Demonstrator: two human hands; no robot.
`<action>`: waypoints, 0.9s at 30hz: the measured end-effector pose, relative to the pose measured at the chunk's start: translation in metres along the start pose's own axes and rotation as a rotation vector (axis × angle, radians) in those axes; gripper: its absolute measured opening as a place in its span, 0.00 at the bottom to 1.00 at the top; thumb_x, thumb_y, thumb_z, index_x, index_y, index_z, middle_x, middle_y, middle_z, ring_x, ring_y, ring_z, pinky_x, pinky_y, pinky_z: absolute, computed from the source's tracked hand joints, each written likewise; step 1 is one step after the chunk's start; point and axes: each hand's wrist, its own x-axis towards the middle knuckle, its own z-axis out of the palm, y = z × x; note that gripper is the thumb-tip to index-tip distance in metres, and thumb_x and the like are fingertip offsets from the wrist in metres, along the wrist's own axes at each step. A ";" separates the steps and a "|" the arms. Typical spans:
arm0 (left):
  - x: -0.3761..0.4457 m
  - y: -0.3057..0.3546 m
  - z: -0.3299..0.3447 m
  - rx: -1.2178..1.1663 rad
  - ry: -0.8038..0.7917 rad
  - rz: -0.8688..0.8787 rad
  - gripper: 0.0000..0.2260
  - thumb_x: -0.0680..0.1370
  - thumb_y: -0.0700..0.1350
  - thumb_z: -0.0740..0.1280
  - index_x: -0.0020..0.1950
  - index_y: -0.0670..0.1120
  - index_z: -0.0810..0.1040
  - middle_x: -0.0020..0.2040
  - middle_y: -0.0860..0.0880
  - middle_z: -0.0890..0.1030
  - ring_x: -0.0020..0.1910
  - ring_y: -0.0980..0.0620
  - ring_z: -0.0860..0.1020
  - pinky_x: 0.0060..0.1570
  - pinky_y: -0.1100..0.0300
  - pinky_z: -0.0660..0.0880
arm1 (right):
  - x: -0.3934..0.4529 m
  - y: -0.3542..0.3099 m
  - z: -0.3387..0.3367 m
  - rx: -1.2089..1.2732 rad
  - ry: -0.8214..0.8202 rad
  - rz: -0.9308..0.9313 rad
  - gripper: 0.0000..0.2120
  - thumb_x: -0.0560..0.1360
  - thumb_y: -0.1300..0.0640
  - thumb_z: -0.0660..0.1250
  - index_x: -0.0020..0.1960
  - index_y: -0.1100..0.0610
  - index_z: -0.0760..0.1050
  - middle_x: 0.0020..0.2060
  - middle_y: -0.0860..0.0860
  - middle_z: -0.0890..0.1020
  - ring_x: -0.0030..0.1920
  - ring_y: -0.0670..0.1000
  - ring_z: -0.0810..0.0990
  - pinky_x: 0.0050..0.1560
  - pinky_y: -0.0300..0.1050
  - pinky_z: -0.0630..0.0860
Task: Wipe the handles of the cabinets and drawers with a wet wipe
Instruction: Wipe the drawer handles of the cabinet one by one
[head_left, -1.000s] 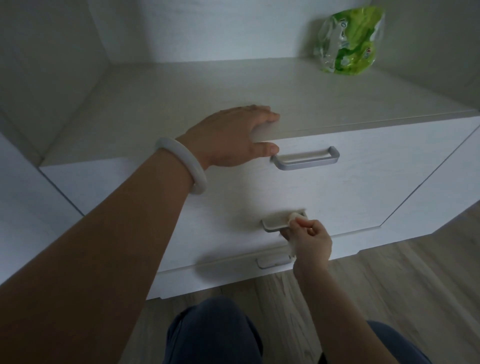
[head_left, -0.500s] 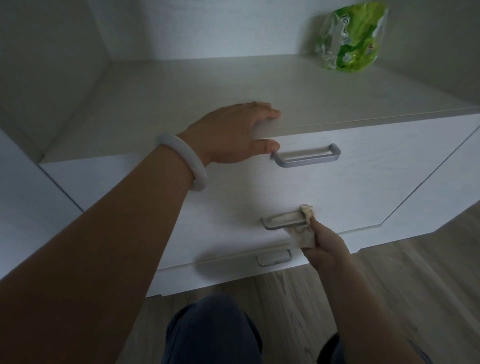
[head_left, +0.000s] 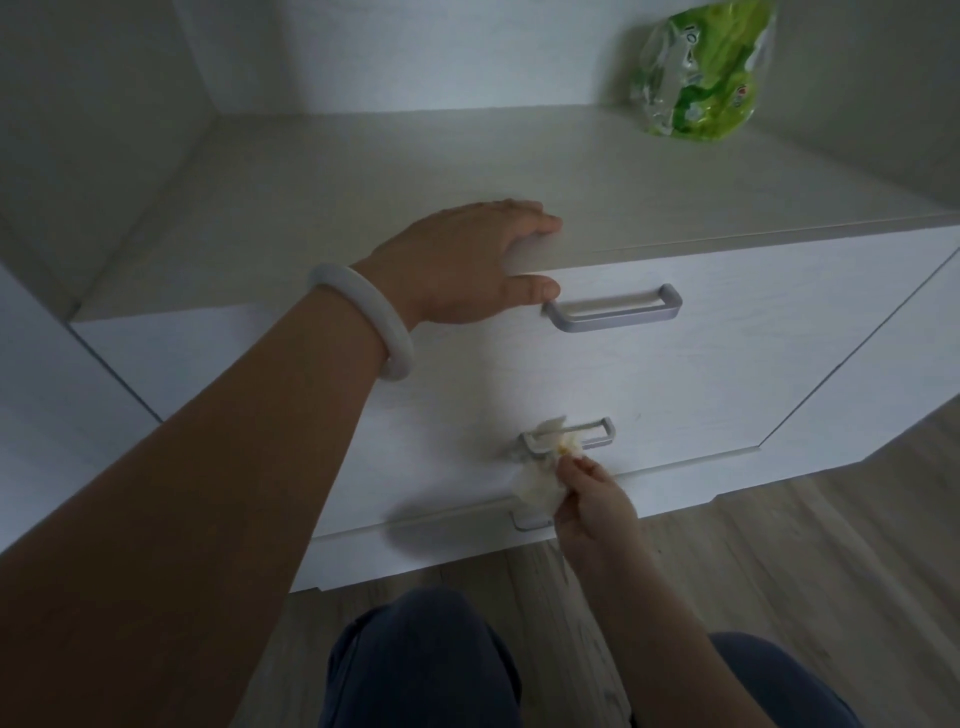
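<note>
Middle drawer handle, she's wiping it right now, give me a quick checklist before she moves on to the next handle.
1. Wet wipe gripped by right hand: ok.
2. Wipe touching middle handle: ok, at its left part.
3. Whole middle handle wiped: cannot tell.
4. Left hand resting on the cabinet top, thumb beside top handle: ok.
5. Bottom handle free to reach: not ok, mostly hidden behind the wipe.
6. Spare wipes pack on the top: ok.

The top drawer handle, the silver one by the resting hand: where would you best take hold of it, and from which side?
Grip the top drawer handle on its straight middle bar, coming from the front and curling fingers in from below. It stands off the drawer face on two end posts, leaving a gap behind the bar. The left hand crowds its left end, so go mid-bar or right.
</note>
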 end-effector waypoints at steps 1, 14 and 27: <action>0.000 0.000 0.000 0.001 -0.001 -0.001 0.30 0.76 0.60 0.65 0.76 0.55 0.61 0.77 0.54 0.59 0.76 0.56 0.57 0.75 0.56 0.54 | -0.004 0.001 0.002 -0.029 -0.003 -0.005 0.09 0.79 0.67 0.61 0.57 0.66 0.76 0.48 0.59 0.84 0.43 0.52 0.83 0.49 0.46 0.81; 0.001 -0.001 0.000 0.006 -0.003 -0.001 0.30 0.76 0.61 0.65 0.76 0.56 0.61 0.78 0.54 0.59 0.76 0.55 0.57 0.75 0.55 0.55 | -0.016 -0.003 0.022 0.191 0.041 0.028 0.06 0.78 0.65 0.64 0.54 0.65 0.77 0.45 0.58 0.83 0.40 0.50 0.85 0.41 0.42 0.83; -0.001 0.001 -0.001 0.017 -0.001 -0.005 0.30 0.76 0.60 0.65 0.76 0.54 0.61 0.77 0.55 0.59 0.76 0.55 0.57 0.74 0.58 0.53 | -0.020 -0.008 0.016 0.139 0.015 0.015 0.06 0.79 0.66 0.62 0.49 0.63 0.78 0.40 0.55 0.85 0.37 0.49 0.85 0.41 0.41 0.83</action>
